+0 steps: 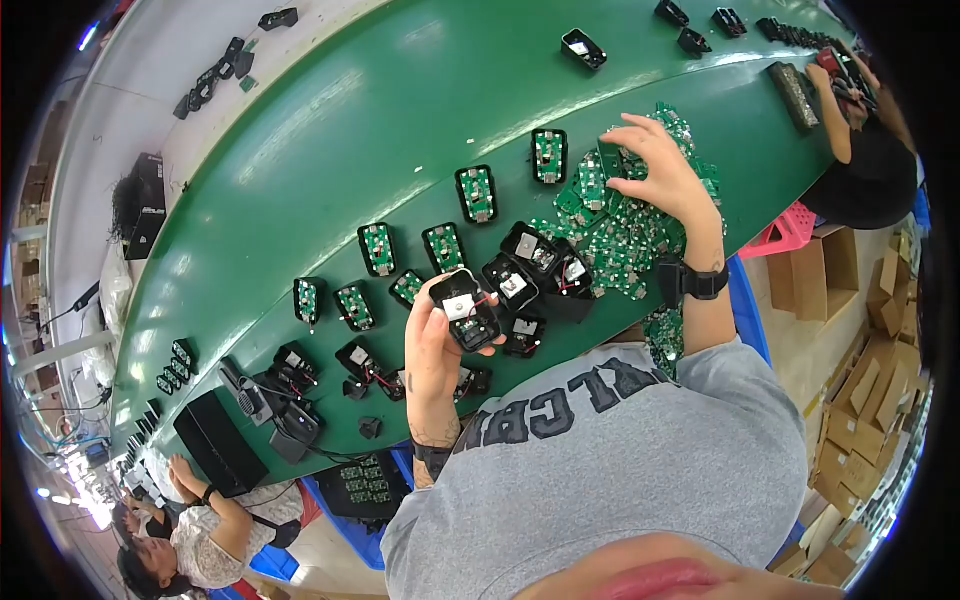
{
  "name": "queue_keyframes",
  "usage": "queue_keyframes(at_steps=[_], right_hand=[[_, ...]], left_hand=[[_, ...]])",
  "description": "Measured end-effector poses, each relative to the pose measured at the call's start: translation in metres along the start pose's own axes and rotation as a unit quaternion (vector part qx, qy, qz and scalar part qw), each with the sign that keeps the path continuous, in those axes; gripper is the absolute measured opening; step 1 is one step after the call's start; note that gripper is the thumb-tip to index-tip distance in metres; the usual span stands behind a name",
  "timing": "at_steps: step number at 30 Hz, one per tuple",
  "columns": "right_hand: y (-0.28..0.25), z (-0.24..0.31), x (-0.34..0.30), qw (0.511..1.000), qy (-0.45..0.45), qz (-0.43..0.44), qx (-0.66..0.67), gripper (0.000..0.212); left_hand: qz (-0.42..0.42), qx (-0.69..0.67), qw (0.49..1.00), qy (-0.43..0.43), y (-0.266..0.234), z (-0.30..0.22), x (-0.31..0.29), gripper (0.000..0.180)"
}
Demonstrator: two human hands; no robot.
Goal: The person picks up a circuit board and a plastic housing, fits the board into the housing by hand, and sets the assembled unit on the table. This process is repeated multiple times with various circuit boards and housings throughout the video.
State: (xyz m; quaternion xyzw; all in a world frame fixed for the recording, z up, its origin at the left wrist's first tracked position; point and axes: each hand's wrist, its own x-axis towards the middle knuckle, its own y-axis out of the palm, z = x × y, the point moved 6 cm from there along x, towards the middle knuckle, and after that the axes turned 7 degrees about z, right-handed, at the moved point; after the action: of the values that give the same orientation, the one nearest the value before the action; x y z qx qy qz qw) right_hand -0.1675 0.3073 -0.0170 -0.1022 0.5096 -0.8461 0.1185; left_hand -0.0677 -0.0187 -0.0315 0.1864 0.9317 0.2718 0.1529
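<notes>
My left hand (428, 345) is wrapped round a black plastic housing (476, 334), its open side up; a white part and red wire show inside. My right hand (665, 172) reaches over a heap of loose green circuit boards (625, 245). Between its thumb and index finger is a dark green circuit board (609, 160), seen at a slant. Right beside that board lies another circuit board (591, 182) on the heap's left edge. Several open black housings (530, 248) with white parts and red wires cluster between my hands.
Black housings with boards fitted, such as one housing (477, 194), stand in slanting rows on the green table (300, 190). A black box (220, 443) and dark devices (297, 425) lie at the left. One co-worker (215, 540) sits lower left, another (865, 140) far right. Cardboard boxes (815, 275) stand right.
</notes>
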Motion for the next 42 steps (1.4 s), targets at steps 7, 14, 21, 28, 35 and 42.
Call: queue_keyframes(at_steps=[7, 14, 21, 28, 35, 42], right_hand=[[0.011, 0.045, -0.012, 0.777, -0.098, -0.099, 0.614, 0.071], [0.068, 0.087, -0.012, 0.544, -0.065, -0.007, 0.836, 0.073], [0.075, 0.11, -0.01, 0.526, -0.053, 0.065, 0.846, 0.085], [0.056, 0.114, -0.014, 0.655, -0.051, 0.086, 0.749, 0.097], [0.06, 0.115, -0.019, 0.693, -0.054, 0.176, 0.697, 0.096], [0.056, 0.126, -0.007, 0.731, -0.13, 0.031, 0.669, 0.07]], left_hand=[[-0.015, 0.014, 1.0, -0.003, 0.003, -0.003, 0.009, 0.06], [0.017, 0.004, 1.0, -0.019, 0.011, 0.001, 0.017, 0.061], [0.006, -0.004, 0.999, -0.04, 0.012, 0.004, 0.012, 0.06], [0.002, -0.008, 1.0, -0.026, 0.012, 0.003, 0.009, 0.06], [0.009, -0.019, 1.0, -0.019, 0.012, 0.004, 0.008, 0.06], [0.052, -0.089, 0.994, -0.018, 0.016, 0.006, 0.009, 0.058]])
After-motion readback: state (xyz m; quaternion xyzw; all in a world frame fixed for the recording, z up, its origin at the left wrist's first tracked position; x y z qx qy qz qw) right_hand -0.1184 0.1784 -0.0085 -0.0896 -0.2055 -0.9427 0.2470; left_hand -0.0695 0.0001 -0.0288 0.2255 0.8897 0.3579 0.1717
